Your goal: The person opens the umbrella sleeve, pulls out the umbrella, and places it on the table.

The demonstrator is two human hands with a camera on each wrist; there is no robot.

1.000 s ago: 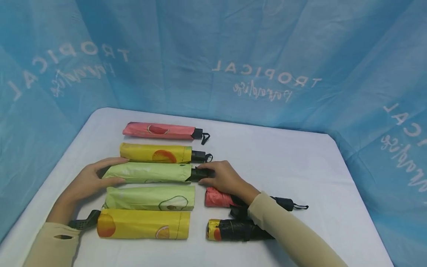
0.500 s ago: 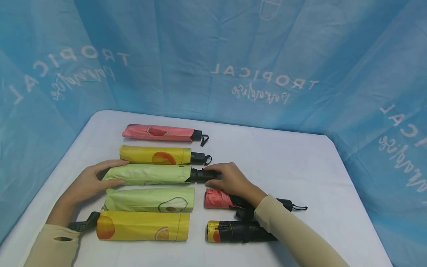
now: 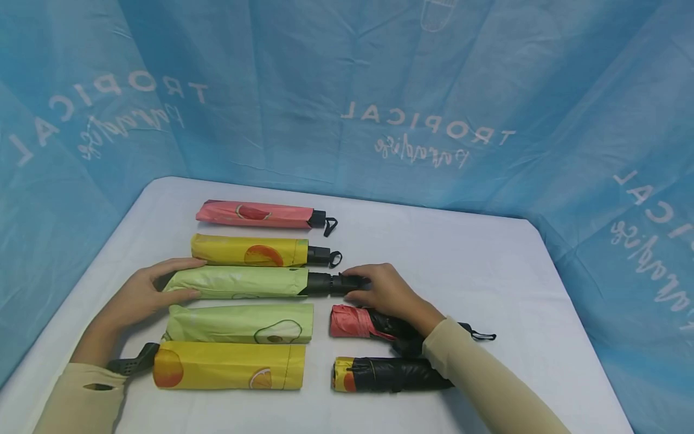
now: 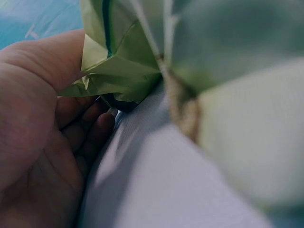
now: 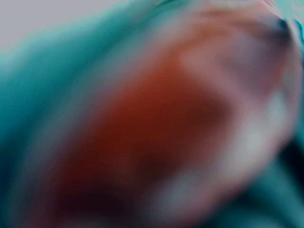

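In the head view a folded umbrella in a pale green sleeve (image 3: 238,282) lies across the table, its black handle end (image 3: 320,284) sticking out to the right. My left hand (image 3: 138,295) holds the sleeve's left end between thumb and fingers. The left wrist view shows the crumpled green fabric (image 4: 118,71) between the thumb and the curled fingers (image 4: 97,130). With thumb and fingers, my right hand (image 3: 387,292) grips the black handle's far end, partly covering it. The right wrist view is mostly a blurred red and teal surface (image 5: 156,123).
Behind lie a yellow umbrella (image 3: 249,250) and a red one (image 3: 255,215). In front are a flat green avocado-print sleeve (image 3: 238,323) and a yellow sleeve (image 3: 228,366). Under the right forearm lie a red-and-black umbrella (image 3: 352,322) and a yellow-and-black one (image 3: 390,374).
My right hand has moved to the right with the handle, and more of the black part shows outside the green sleeve. My left hand has stayed at the sleeve's left end.
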